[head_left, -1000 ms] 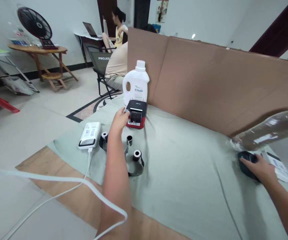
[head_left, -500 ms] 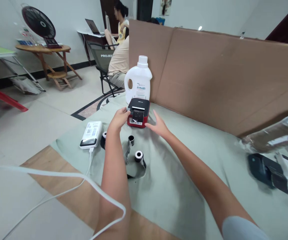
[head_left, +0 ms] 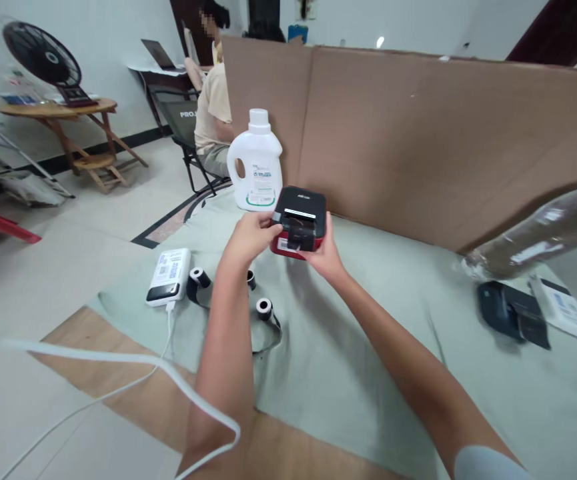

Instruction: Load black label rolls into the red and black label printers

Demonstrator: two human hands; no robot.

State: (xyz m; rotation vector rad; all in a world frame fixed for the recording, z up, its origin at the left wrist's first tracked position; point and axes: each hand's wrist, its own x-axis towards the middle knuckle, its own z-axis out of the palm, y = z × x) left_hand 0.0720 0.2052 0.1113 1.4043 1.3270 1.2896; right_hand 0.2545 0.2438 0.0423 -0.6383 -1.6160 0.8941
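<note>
Black-and-red boxy device with a slotted top: at the centre of the frame [head_left: 299, 200], between both hands; a strip of dark, glossy film [head_left: 302, 235] hangs from its front slot, and its inside is hidden. Whether its base touches the cloth, I cannot tell.
Left hand: [head_left: 252, 235] pinching the device's left edge, thumb towards the front.
Right hand: [head_left: 326, 256] curled round the device's right side and front corner.
White plastic jug with a loop handle: [head_left: 257, 160] upright just behind the device, upper centre, screw cap on; its opaque walls hide any contents.
Clear, crinkled plastic wrapping: [head_left: 543, 233] long and tube-like, at the right edge; brown shows through, though I cannot tell whether that lies inside or behind.
Black rounded device: [head_left: 501, 310] right of the frame, a dark strip spilling from it, a flat white packet [head_left: 563, 307] just beside.
Small black rolls with white ends: lower left of centre, one [head_left: 264, 308] upright with a hollow core, trailing black ribbon.
White rectangular power bank: [head_left: 169, 275] left of the rolls, white cable plugged in.
Counter: pale green cloth [head_left: 318, 373] over bare wood [head_left: 113, 347].
</note>
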